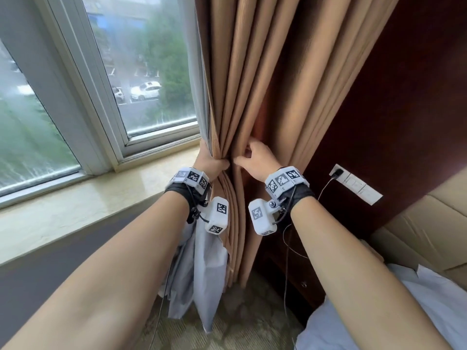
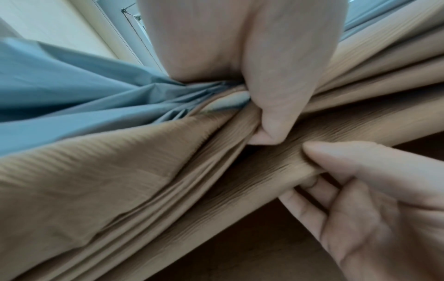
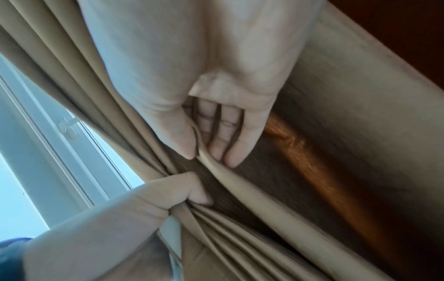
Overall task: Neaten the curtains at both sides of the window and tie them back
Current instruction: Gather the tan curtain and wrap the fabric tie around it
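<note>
Left hand (image 1: 214,165) grips the gathered tan curtain (image 1: 252,72); right hand (image 1: 255,157), at its 3 o'clock, pinches one more pleat. Gathering seems nearly done here. No tie-back in view, and the other curtain is out of sight.

Both arms extended; left hand (image 1: 214,165) fist-clenched, right hand (image 1: 255,159) pinching thumb to fingertips.

Curtain (image 1: 255,72) – ribbed tan cloth, matt; lining (image 2: 60,79) – smooth grey-blue fabric; sill (image 1: 75,205) – glossy stone.

Bedroom, probably a hotel room. Tan curtain (image 1: 252,72) beside a big window (image 1: 141,72) over a stone sill (image 1: 75,205); dark wood wall panel (image 1: 391,97) with switch plate (image 1: 356,184), padded headboard (image 1: 429,223), white bedding (image 1: 429,299).
</note>
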Tool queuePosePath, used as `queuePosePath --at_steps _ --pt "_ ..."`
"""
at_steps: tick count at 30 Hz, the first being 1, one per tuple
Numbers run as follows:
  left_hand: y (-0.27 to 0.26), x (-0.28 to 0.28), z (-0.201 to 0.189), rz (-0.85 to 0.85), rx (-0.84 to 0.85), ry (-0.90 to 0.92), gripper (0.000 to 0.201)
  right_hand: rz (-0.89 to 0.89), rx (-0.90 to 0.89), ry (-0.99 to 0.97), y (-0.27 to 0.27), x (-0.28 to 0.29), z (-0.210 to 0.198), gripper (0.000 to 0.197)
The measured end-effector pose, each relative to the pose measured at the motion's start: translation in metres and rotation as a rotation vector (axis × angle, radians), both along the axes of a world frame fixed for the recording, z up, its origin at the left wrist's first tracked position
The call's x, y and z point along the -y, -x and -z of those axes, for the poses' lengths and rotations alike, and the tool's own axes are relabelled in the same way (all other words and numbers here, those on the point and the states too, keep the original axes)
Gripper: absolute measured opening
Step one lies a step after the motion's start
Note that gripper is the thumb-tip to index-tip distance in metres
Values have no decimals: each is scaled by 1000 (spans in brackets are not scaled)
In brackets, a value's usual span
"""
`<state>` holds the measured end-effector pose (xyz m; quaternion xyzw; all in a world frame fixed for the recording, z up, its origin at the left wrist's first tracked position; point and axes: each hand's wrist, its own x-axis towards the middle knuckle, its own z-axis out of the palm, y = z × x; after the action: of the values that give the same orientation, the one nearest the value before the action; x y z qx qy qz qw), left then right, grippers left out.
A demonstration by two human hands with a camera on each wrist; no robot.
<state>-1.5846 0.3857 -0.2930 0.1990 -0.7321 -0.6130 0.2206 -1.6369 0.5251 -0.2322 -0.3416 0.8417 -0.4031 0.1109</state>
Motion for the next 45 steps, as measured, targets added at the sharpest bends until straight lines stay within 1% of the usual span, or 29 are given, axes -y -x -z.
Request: queuePosePath --at_steps 3,5,7,8,9,10,11,12,13,15,18,19,20,21,22,23,24,25,26,28,29,30,31,35,37,39,41,43,45 --pt "-1 -6 -2 55 -29 -9 101 -52 59 2 2 3 0 34" --pt "-3 -10 -2 120 -50 -15 105 -64 124 24 8 6 5 39" --pt "-2 -13 2 116 -48 -9 103 -67 181 25 9 4 2 32" --pt "0 -15 4 68 -31 5 101 -66 221 36 9 3 0 35" --pt "0 -18 3 -4 4 22 96 -71 282 57 8 2 -2 42" --pt "2 -19 4 -101 50 44 86 -80 324 64 6 -1 -3 51" --pt "2 -22 2 -200 103 77 75 -89 331 69 6 -3 -2 56" --pt "3 -25 1 -263 133 100 65 -85 291 81 4 -7 -2 55" --pt "4 -27 1 -292 138 108 60 -68 224 113 2 -12 -1 47" --pt "6 -30 -1 -300 114 90 56 30 77 234 -2 -24 3 27" --pt "11 -33 1 -329 117 66 55 268 -279 469 0 -50 7 17" --pt "13 -34 2 -336 120 62 55 337 -395 524 2 -59 7 17" --pt "14 -35 2 -342 112 65 56 407 -480 549 4 -67 8 23" --pt "14 -36 3 -340 105 63 57 484 -527 551 8 -71 11 32" --pt "15 -36 3 -338 97 63 58 565 -531 527 13 -73 13 43" --pt "15 -36 4 -335 92 60 57 650 -494 485 19 -75 17 54" --pt "14 -36 4 -326 84 50 55 725 -429 436 22 -76 18 62" --pt "14 -36 4 -312 80 42 53 760 -340 383 26 -77 19 64" --pt "13 -35 4 -298 78 42 52 744 -234 345 29 -80 20 59" --pt "11 -34 4 -271 83 29 57 583 -67 360 32 -82 20 31" --pt "10 -33 4 -258 86 29 62 480 -43 374 32 -82 20 17" --pt "10 -31 5 -246 90 39 66 388 -47 368 30 -82 20 8" --pt "8 -32 3 -231 92 47 69 309 -58 336 28 -79 19 5" --pt "2 -37 0 -160 66 54 79 82 -98 111 18 -63 9 12" --pt "-2 -39 -1 -100 32 61 86 -3 -39 75 16 -54 4 16" --pt "-6 -43 -3 -27 17 58 92 -44 29 44 11 -46 2 23" --pt "-10 -50 -6 29 -23 61 98 -60 141 53 11 -40 4 31" --pt "-11 -56 -6 66 -102 24 103 -51 237 115 8 -39 0 38" --pt "-9 -61 -4 33 -112 4 106 -32 341 157 5 -45 -5 45"
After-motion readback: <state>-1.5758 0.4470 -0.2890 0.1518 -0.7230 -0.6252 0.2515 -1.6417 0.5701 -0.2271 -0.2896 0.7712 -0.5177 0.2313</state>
